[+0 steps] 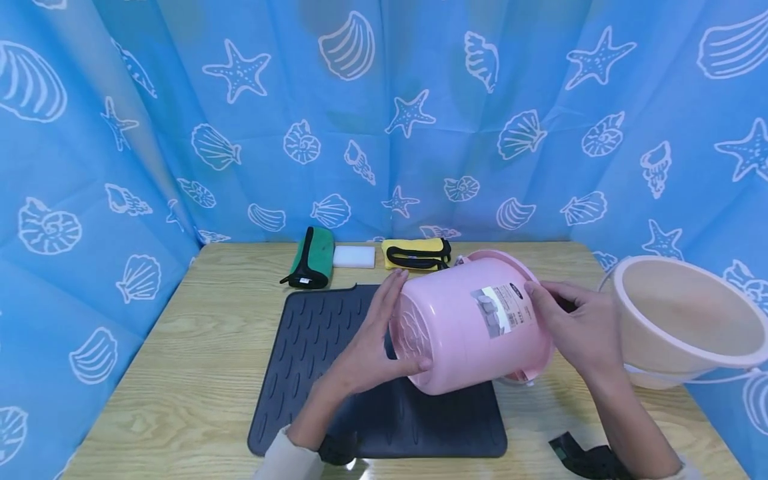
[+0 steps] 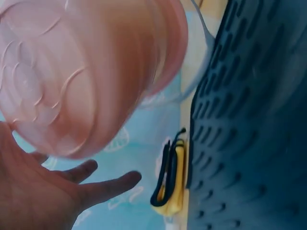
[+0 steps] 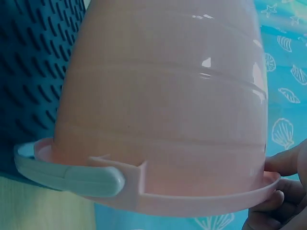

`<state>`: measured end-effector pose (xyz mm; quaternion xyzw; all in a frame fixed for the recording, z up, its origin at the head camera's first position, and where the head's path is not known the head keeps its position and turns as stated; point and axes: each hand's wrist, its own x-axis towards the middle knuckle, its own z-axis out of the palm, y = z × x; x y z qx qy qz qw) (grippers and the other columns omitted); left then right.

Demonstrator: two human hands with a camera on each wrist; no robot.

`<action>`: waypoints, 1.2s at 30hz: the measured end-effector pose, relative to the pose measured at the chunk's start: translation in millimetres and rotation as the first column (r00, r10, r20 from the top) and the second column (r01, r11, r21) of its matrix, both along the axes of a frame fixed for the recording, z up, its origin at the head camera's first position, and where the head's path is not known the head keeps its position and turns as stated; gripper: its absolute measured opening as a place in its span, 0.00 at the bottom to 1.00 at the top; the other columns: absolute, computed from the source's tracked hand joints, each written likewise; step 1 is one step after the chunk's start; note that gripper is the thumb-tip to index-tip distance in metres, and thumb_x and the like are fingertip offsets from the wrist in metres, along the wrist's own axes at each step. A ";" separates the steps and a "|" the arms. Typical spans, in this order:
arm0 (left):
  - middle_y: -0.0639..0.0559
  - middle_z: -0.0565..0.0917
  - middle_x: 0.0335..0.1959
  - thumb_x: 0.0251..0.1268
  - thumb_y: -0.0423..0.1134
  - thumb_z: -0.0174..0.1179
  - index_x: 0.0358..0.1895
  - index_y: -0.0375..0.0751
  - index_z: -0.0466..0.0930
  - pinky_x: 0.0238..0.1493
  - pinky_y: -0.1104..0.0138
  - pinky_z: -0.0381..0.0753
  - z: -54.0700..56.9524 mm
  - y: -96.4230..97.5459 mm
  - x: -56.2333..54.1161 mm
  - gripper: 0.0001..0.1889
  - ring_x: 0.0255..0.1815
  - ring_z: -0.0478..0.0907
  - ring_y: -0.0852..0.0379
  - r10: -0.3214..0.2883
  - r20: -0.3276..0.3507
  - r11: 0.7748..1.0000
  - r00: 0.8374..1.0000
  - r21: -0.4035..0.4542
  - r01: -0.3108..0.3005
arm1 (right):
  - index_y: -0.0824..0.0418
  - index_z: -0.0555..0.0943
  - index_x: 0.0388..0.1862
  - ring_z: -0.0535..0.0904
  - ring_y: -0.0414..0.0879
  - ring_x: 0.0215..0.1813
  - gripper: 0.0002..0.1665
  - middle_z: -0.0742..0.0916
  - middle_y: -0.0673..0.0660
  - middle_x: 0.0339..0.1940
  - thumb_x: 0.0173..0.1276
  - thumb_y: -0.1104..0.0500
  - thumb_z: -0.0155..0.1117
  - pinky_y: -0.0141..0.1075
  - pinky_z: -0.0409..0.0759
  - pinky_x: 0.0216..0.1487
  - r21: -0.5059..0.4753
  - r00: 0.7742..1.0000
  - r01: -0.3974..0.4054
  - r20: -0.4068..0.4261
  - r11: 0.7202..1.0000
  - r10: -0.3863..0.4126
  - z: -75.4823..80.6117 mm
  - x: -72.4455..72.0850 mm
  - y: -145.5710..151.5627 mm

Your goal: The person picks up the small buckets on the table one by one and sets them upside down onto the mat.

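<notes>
A pink plastic bucket [image 1: 462, 333] is held tipped on its side above a dark ribbed mat [image 1: 312, 373], its base toward the left and its mouth toward the right. My left hand [image 1: 367, 357] supports the base end with thumb and fingers spread; in the left wrist view its fingers [image 2: 112, 189] are straight. The right hand [image 1: 582, 327] pinches the bucket's rim [image 3: 206, 206] between thumb and fingers. A printed label [image 1: 503, 310] faces up on the bucket's side. The pale handle [image 3: 72, 177] hangs by the rim, over the mat's edge in the right wrist view.
Along the table's back edge lie a folded green cloth [image 1: 321, 257], a white sponge block [image 1: 354, 257] and a folded yellow cloth [image 1: 414, 245] with black trim. A larger cream bucket [image 1: 651, 347] stands at the right. Blue shell-patterned curtains [image 1: 384, 180] surround the wooden table [image 1: 180, 373].
</notes>
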<state>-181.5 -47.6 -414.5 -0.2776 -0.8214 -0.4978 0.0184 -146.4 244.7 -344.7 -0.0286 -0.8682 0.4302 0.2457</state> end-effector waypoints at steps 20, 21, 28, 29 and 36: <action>0.64 0.35 0.80 0.31 0.63 0.79 0.79 0.73 0.41 0.60 0.45 0.75 22.6 17.6 18.7 0.68 0.77 0.43 0.53 0.035 -0.158 0.997 0.987 -0.059 -0.045 | 0.61 0.89 0.50 0.83 0.37 0.37 0.20 0.90 0.61 0.42 0.69 0.48 0.68 0.24 0.81 0.34 -0.138 0.998 0.037 0.059 0.990 -0.029 -3.6 -4.2 -6.0; 0.63 0.36 0.80 0.32 0.63 0.78 0.79 0.72 0.42 0.59 0.46 0.76 22.9 17.2 19.0 0.67 0.77 0.43 0.53 0.040 -0.177 0.997 0.983 -0.057 -0.050 | 0.61 0.88 0.51 0.83 0.38 0.36 0.21 0.90 0.61 0.42 0.69 0.47 0.68 0.24 0.81 0.34 -0.130 0.998 0.027 0.065 0.991 -0.019 -3.4 -4.3 -6.0; 0.55 0.41 0.79 0.32 0.57 0.78 0.78 0.62 0.49 0.62 0.48 0.75 22.7 6.7 15.4 0.63 0.77 0.43 0.51 0.063 -0.306 0.998 0.950 0.039 -0.054 | 0.59 0.86 0.56 0.82 0.42 0.38 0.25 0.89 0.58 0.43 0.72 0.43 0.63 0.25 0.80 0.33 -0.023 0.991 -0.101 0.086 0.995 0.103 -3.1 -5.9 -3.6; 0.54 0.41 0.80 0.33 0.57 0.78 0.78 0.62 0.49 0.61 0.48 0.75 23.1 4.4 15.3 0.62 0.77 0.43 0.51 0.067 -0.315 0.998 0.947 0.041 -0.057 | 0.59 0.86 0.56 0.82 0.41 0.39 0.25 0.89 0.58 0.44 0.73 0.43 0.62 0.25 0.80 0.34 -0.006 0.989 -0.124 0.081 0.992 0.124 -2.7 -6.1 -3.4; 0.52 0.44 0.79 0.33 0.54 0.79 0.78 0.58 0.52 0.59 0.51 0.77 31.4 -15.8 13.7 0.62 0.76 0.48 0.50 0.110 -0.372 0.993 0.922 0.090 -0.083 | 0.57 0.86 0.55 0.81 0.37 0.41 0.20 0.89 0.53 0.45 0.76 0.47 0.59 0.25 0.78 0.38 0.133 0.975 -0.221 0.025 0.966 0.219 1.7 -6.8 -3.5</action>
